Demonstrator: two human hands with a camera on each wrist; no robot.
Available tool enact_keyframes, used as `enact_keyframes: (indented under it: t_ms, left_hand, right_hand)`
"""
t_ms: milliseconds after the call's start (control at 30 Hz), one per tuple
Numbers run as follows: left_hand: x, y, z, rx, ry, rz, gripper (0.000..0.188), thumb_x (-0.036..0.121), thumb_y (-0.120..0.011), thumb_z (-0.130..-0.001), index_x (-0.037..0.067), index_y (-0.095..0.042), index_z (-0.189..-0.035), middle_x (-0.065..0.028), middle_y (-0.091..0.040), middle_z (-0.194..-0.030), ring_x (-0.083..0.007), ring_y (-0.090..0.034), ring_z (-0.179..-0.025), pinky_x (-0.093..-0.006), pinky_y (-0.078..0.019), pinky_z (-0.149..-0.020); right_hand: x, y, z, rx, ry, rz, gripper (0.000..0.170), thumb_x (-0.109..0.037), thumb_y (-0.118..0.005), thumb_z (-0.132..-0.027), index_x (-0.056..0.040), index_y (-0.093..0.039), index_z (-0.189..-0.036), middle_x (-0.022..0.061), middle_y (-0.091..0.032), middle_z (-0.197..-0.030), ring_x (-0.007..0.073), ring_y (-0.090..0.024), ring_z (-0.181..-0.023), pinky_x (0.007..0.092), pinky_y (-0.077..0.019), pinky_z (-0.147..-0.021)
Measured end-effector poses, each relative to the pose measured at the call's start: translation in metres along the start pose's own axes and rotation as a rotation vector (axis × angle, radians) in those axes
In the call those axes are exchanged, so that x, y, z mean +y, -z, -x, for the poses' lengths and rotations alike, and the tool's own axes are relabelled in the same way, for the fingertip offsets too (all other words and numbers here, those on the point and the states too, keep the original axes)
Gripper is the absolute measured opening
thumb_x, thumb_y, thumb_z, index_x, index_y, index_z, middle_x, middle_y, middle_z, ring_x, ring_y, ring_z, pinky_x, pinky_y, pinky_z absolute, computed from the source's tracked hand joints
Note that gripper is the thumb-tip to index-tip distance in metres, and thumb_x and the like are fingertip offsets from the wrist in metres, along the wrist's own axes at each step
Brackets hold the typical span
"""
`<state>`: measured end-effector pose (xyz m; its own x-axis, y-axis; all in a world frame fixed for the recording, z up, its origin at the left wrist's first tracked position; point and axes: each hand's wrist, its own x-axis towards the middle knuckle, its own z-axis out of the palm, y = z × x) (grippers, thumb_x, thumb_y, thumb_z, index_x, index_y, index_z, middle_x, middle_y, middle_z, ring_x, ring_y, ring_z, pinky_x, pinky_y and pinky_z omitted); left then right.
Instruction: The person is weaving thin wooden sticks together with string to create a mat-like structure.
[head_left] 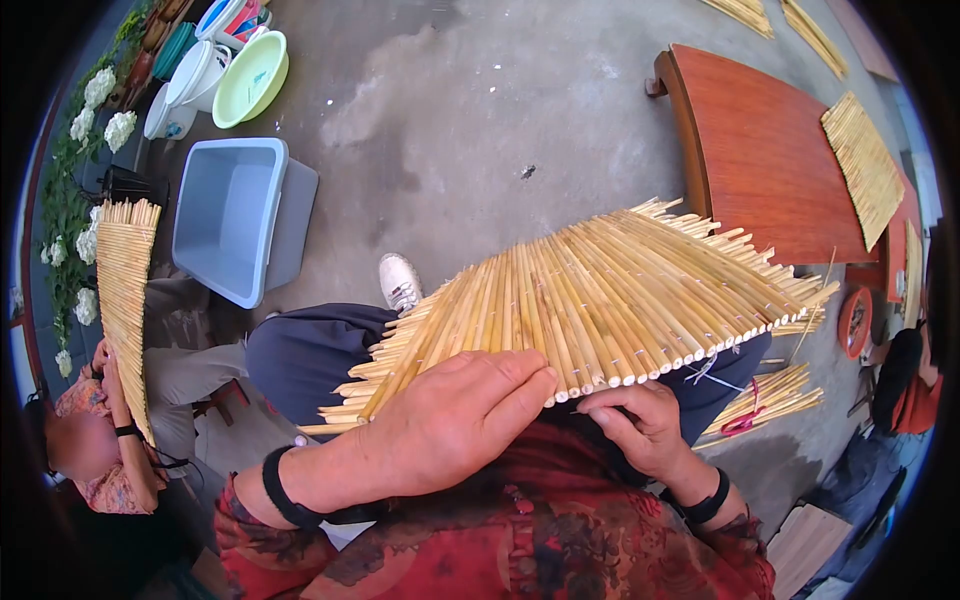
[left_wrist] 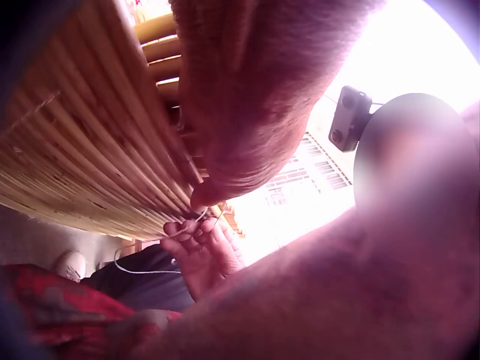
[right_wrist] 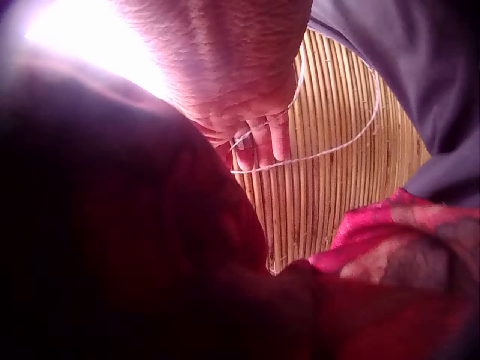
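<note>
A fan-shaped mat of reeds, bound with thin string, lies across the person's lap. The left hand grips its near edge, fingers together on top; the thumb is hidden in the head view. Close by at the same edge, the right hand has its fingers bent and pinches a thin white string, which shows in the left wrist view beside the right hand. In the right wrist view the string loops across the underside of the mat, near the right hand's fingers.
A blue-grey tub stands at front left, with basins and buckets behind. A red-brown table at the right bears another mat. Loose reeds lie right of the lap. At the left sits another person with a mat.
</note>
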<state>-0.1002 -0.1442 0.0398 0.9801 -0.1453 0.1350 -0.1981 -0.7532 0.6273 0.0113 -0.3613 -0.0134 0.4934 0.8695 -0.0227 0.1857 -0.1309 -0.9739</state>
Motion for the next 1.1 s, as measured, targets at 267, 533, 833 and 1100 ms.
enact_keyframes:
  t_ms: [267, 533, 833, 1100]
  left_hand:
    - [-0.02, 0.01, -0.019, 0.101, 0.082, -0.087, 0.036, 0.001, -0.07, -0.073, 0.003, -0.059, -0.107, -0.0129, -0.063, -0.103, -0.0294, -0.064, -0.084, -0.0362, -0.0521, -0.069]
    - [-0.04, 0.028, -0.045, 0.092, 0.196, -0.04, 0.034, 0.003, -0.066, -0.08, 0.004, -0.056, -0.113, -0.0141, -0.063, -0.101, -0.031, -0.064, -0.087, -0.0359, -0.0507, -0.073]
    - [-0.071, 0.049, -0.05, 0.135, 0.447, 0.029, 0.033, 0.01, -0.067, -0.084, 0.0, -0.059, -0.114, -0.0177, -0.066, -0.099, -0.0264, -0.066, -0.087, -0.0332, -0.0498, -0.078]
    - [-0.083, 0.054, -0.049, 0.175, 0.506, 0.102, 0.035, 0.009, -0.068, -0.084, 0.0, -0.059, -0.117, -0.0128, -0.068, -0.099, -0.0158, -0.065, -0.088, -0.0296, -0.0502, -0.079]
  right_hand:
    - [0.001, -0.007, -0.047, 0.142, -0.003, -0.112, 0.012, -0.004, -0.065, -0.086, -0.0001, -0.065, -0.098, 0.01, -0.067, -0.087, 0.0164, -0.066, -0.074, 0.0276, -0.0509, -0.067]
    - [-0.003, -0.005, -0.087, 0.246, 0.04, -0.024, 0.01, -0.011, -0.061, -0.09, -0.0046, -0.064, -0.098, 0.009, -0.064, -0.076, 0.0193, -0.063, -0.065, 0.0292, -0.0487, -0.06]
    - [-0.013, -0.013, -0.122, 0.353, 0.175, 0.147, 0.015, -0.01, -0.059, -0.089, -0.0016, -0.065, -0.101, 0.0151, -0.066, -0.09, 0.0302, -0.065, -0.08, 0.0358, -0.0501, -0.07]
    - [0.013, -0.039, -0.149, 0.412, 0.296, 0.096, 0.019, -0.015, -0.058, -0.09, -0.0078, -0.065, -0.106, 0.0124, -0.067, -0.091, 0.032, -0.065, -0.083, 0.0404, -0.0521, -0.074]
